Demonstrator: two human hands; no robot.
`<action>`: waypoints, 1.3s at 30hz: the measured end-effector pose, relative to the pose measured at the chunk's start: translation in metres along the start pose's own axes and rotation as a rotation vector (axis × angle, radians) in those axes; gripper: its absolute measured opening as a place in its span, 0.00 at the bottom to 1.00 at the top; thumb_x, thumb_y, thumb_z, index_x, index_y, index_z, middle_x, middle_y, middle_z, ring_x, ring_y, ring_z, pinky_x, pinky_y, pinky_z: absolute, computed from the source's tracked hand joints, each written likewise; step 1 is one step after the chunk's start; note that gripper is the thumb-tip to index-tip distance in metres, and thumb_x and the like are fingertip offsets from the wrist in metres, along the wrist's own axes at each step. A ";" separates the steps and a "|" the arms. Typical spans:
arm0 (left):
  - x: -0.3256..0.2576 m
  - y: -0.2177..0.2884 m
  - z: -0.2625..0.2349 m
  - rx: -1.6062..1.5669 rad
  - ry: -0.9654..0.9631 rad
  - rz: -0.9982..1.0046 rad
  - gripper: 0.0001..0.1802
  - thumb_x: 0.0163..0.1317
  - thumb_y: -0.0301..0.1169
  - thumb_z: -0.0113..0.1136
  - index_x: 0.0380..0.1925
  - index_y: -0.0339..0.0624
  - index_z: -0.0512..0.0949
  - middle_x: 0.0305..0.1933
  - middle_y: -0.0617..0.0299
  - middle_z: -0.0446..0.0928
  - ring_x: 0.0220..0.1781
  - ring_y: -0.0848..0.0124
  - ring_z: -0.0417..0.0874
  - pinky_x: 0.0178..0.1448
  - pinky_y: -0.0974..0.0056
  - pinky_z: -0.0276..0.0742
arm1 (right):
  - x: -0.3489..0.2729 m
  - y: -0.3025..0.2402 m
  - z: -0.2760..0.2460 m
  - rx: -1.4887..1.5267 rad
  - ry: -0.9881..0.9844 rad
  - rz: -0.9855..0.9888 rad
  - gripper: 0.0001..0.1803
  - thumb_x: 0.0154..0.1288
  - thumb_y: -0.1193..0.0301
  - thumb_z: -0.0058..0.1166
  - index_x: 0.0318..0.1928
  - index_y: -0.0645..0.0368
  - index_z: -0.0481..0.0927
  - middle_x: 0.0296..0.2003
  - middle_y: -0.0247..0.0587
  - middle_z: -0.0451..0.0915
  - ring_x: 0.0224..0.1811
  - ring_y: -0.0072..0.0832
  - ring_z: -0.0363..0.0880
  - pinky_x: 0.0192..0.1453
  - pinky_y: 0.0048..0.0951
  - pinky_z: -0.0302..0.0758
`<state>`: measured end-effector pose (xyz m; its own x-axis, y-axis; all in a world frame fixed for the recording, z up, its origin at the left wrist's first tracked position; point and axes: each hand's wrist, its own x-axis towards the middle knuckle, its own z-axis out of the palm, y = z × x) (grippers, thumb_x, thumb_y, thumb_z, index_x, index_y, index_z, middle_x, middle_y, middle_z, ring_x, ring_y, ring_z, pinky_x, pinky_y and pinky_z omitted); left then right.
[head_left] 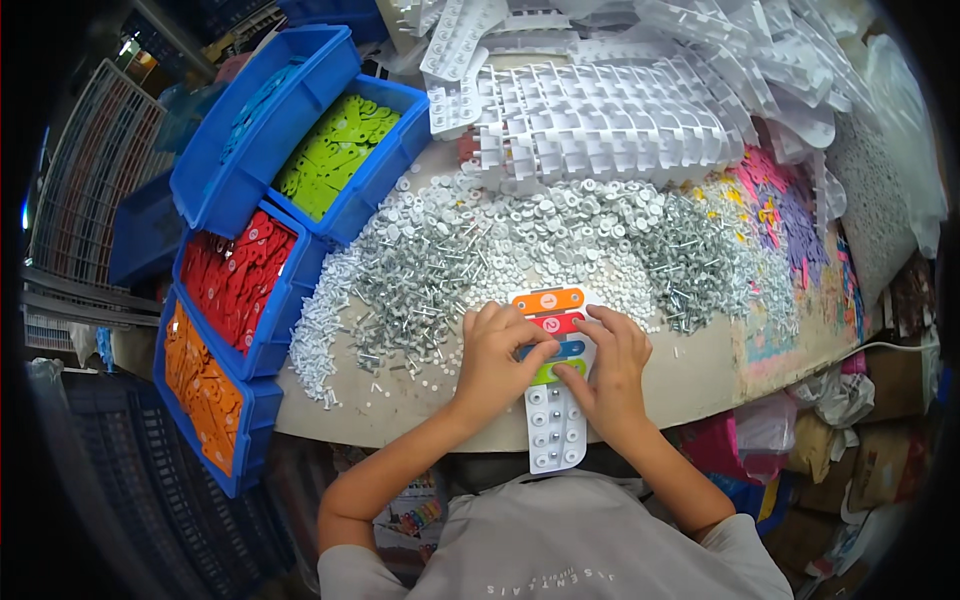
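Observation:
A white plastic strip base [555,430] lies lengthwise at the table's near edge. Coloured bars sit across its far end: orange [548,300], red [556,322], blue [572,349] and green [556,372]. My left hand [493,362] rests on the left ends of the blue and green bars, fingers curled down. My right hand [612,372] presses its fingertips on their right ends. The near half of the strip shows bare pegs and holes.
A heap of white washers and metal pins [500,250] covers the table middle. Stacked white strip bases [610,120] lie behind. Blue bins at left hold orange [205,395], red [235,280], green [330,155] and blue [255,110] bars. Mixed coloured pieces [780,215] lie at right.

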<state>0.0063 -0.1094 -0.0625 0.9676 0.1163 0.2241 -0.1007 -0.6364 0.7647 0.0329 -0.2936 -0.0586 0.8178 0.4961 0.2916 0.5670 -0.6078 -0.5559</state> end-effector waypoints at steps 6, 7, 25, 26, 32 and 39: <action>-0.001 0.006 -0.002 0.094 0.008 0.055 0.07 0.54 0.35 0.73 0.25 0.47 0.83 0.25 0.70 0.76 0.35 0.68 0.72 0.47 0.59 0.60 | -0.001 0.001 0.002 0.008 -0.006 0.001 0.34 0.53 0.67 0.71 0.61 0.58 0.72 0.63 0.48 0.71 0.67 0.46 0.65 0.69 0.47 0.55; -0.001 0.007 -0.002 0.111 0.006 0.066 0.08 0.53 0.35 0.73 0.25 0.48 0.82 0.23 0.72 0.75 0.33 0.70 0.72 0.47 0.59 0.59 | -0.002 0.001 0.002 0.019 -0.007 0.007 0.34 0.54 0.66 0.70 0.60 0.58 0.72 0.63 0.47 0.70 0.67 0.46 0.64 0.68 0.48 0.55; 0.005 -0.008 -0.011 0.162 0.017 0.344 0.05 0.56 0.33 0.70 0.29 0.48 0.82 0.30 0.67 0.77 0.36 0.66 0.75 0.46 0.58 0.62 | 0.001 -0.003 0.001 0.076 0.015 0.070 0.33 0.54 0.68 0.70 0.59 0.57 0.72 0.62 0.48 0.71 0.67 0.45 0.65 0.70 0.44 0.54; 0.011 -0.012 -0.017 0.161 0.017 0.346 0.05 0.56 0.33 0.70 0.29 0.48 0.82 0.30 0.67 0.77 0.36 0.66 0.75 0.46 0.58 0.62 | 0.002 -0.003 0.001 0.067 0.015 0.066 0.33 0.53 0.68 0.70 0.59 0.57 0.72 0.62 0.48 0.71 0.67 0.45 0.64 0.70 0.44 0.53; 0.100 -0.069 -0.055 0.164 0.228 0.103 0.11 0.65 0.20 0.56 0.45 0.36 0.83 0.41 0.50 0.84 0.46 0.53 0.83 0.52 0.55 0.77 | -0.006 0.000 -0.003 0.118 0.163 -0.019 0.23 0.56 0.71 0.66 0.52 0.58 0.76 0.58 0.47 0.74 0.63 0.44 0.68 0.68 0.42 0.57; 0.192 -0.141 -0.053 0.231 0.135 -0.200 0.15 0.65 0.31 0.54 0.46 0.32 0.82 0.46 0.42 0.83 0.51 0.44 0.83 0.56 0.48 0.77 | -0.015 0.014 -0.003 0.103 0.316 -0.077 0.11 0.61 0.75 0.58 0.44 0.59 0.78 0.45 0.45 0.78 0.52 0.41 0.73 0.62 0.41 0.62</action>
<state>0.1939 0.0431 -0.0949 0.9219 0.3464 0.1733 0.1580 -0.7449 0.6483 0.0293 -0.3117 -0.0684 0.7722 0.3119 0.5535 0.6285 -0.5026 -0.5936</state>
